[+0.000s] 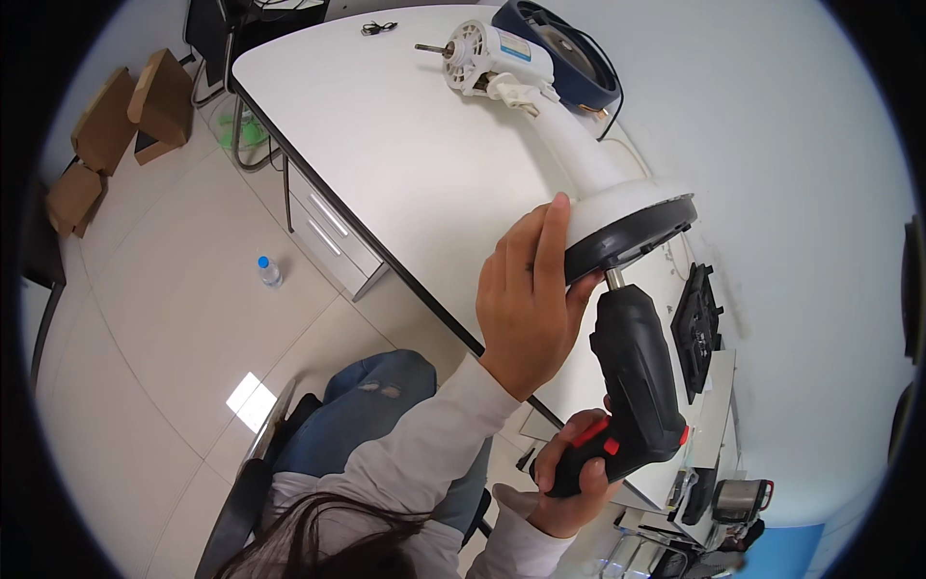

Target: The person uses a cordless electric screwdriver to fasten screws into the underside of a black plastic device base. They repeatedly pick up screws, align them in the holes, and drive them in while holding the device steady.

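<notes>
A white electric fan (579, 150) without blades lies on its side along the table. Its motor (516, 58), with a bare shaft, is at the far end, and its round base (632, 232) has the black underside turned toward me. My left hand (526, 294) is closed on the rim of this base, thumb and fingers on either side. In my right hand (579, 463) is a black and red cordless screwdriver (632, 362), gripped by its handle. The screwdriver's metal tip meets the base's underside; any screw there is hidden.
Behind the motor stands a dark blue round appliance (569, 53) with a cable. A black tool case (696, 333) lies by the wall. A small black cable (379, 28) rests on the white table (386, 135). Cardboard boxes (159, 96) and a bottle (269, 272) are on the floor.
</notes>
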The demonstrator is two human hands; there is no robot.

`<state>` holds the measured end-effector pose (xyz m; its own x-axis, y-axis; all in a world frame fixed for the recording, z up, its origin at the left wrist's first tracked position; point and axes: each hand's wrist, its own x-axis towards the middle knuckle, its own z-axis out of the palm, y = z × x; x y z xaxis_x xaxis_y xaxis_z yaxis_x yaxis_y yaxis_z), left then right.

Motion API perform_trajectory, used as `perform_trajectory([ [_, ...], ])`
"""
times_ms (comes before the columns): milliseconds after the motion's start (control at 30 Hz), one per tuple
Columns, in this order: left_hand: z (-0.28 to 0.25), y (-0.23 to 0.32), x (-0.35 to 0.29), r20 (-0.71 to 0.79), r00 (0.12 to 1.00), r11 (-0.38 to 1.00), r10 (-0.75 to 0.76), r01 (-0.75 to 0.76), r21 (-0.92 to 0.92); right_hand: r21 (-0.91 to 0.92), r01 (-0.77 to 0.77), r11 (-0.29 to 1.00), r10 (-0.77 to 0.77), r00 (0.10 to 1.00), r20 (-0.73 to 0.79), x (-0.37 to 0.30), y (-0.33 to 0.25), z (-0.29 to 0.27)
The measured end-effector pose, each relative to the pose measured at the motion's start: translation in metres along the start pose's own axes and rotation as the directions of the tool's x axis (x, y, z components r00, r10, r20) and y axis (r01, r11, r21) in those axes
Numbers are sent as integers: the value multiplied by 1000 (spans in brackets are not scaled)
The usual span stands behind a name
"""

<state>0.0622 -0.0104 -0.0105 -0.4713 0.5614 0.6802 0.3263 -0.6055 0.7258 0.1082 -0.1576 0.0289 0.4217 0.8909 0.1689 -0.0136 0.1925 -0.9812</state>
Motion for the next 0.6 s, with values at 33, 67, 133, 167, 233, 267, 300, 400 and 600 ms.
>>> perform_trajectory([
  [33, 0, 0, 0, 2, 1000, 1000, -4, 4, -7, 4, -2, 1000, 1, 1000, 6, 1, 0, 0],
  [67, 0, 1, 0, 5, 1000, 1000, -9, 9, -16, 6, -3, 1000, 3, 1000, 9, 1, 0, -2],
  [133, 1, -1, -1, -13, 1000, 1000, 2, -2, 2, 6, -4, 1000, 4, 1000, 15, 2, -1, -5],
  [167, 1, -2, -1, -23, 1000, 1000, 8, -8, 13, 6, -3, 1000, 3, 1000, 18, 2, -1, -6],
  [233, 1, -2, -1, -19, 1000, 1000, 8, -8, -4, 0, -11, 1000, 11, 1000, 24, 4, -4, -9],
  [267, 1, -2, -1, -18, 1000, 1000, 8, -8, -11, -5, -19, 1000, 19, 999, 29, 5, -7, -10],
  [300, 0, -2, 0, -18, 1000, 1000, 11, -11, -10, -10, -27, 1000, 28, 999, 34, 6, -10, -11],
  [400, -1, -3, 1, -14, 1000, 1000, 15, -15, -8, 5, -62, 998, 62, 997, 39, 6, -15, -14],
  [600, -4, -1, -1, 36, 999, 999, 8, -6, -47, 65, -93, 994, 86, 991, 107, 10, -12, -20],
])
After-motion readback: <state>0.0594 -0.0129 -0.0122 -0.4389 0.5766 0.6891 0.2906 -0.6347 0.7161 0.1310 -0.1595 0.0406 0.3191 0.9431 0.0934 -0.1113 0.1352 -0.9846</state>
